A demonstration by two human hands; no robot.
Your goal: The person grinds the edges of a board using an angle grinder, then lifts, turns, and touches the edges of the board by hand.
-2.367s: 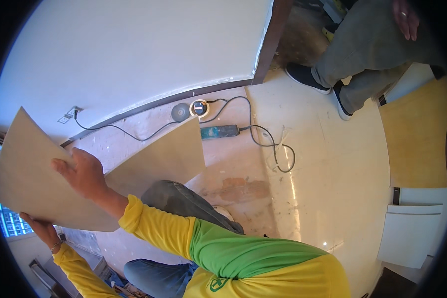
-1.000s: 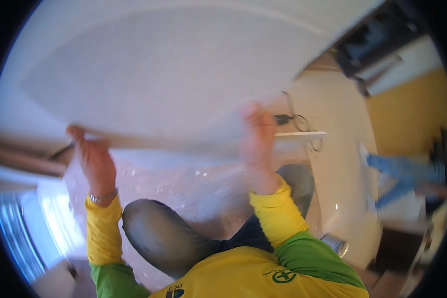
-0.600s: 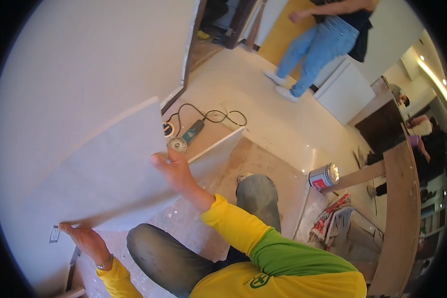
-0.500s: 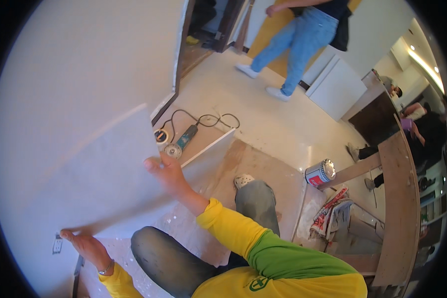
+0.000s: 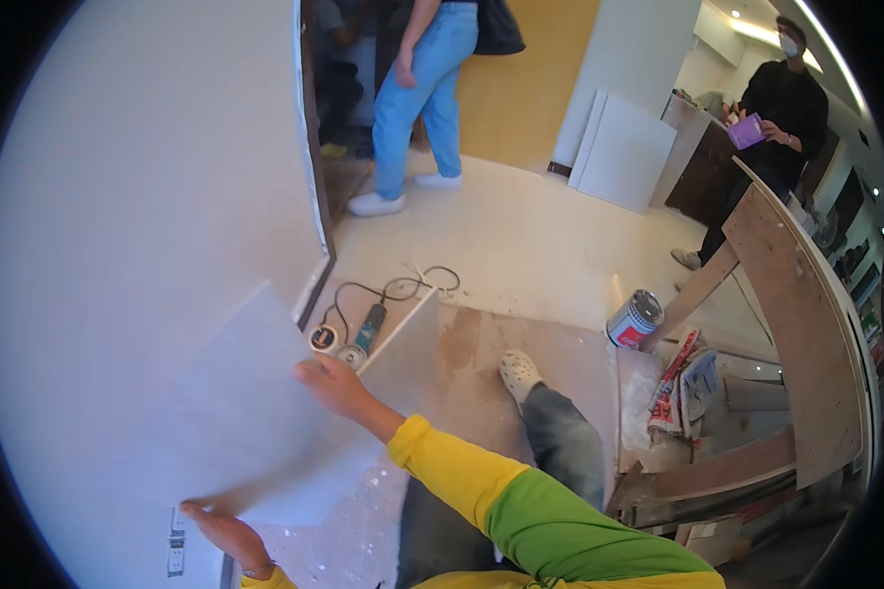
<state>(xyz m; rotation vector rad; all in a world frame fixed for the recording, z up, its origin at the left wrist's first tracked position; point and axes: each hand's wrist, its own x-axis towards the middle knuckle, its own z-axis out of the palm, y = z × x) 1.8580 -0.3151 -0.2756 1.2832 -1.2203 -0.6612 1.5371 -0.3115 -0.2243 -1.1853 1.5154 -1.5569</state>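
Note:
A large pale flat panel (image 5: 255,432), perhaps a tile, leans in a tilted position close to the white wall, held between my two hands. My left hand (image 5: 228,540) grips its lower left edge, just beside wall sockets (image 5: 176,545); the fingers are partly hidden. At the panel's right edge my right hand (image 5: 344,385) holds on with the thumb side showing. A second white board (image 5: 408,344) stands on edge behind my right wrist. Beyond that hand lie an angle grinder (image 5: 367,329) with a black cord and a roll of tape (image 5: 323,340).
A metal can (image 5: 635,319) stands right of my foot, near crumpled bags (image 5: 680,388) and curved wooden boards (image 5: 786,334). White panels (image 5: 621,147) lean at the back. One person in jeans (image 5: 417,98) stands by the doorway; another in black (image 5: 786,108) holds a purple object.
The view has shifted. The panel now stands tilted farther from the wall, both hands still on it. The person in jeans has walked left to the doorway.

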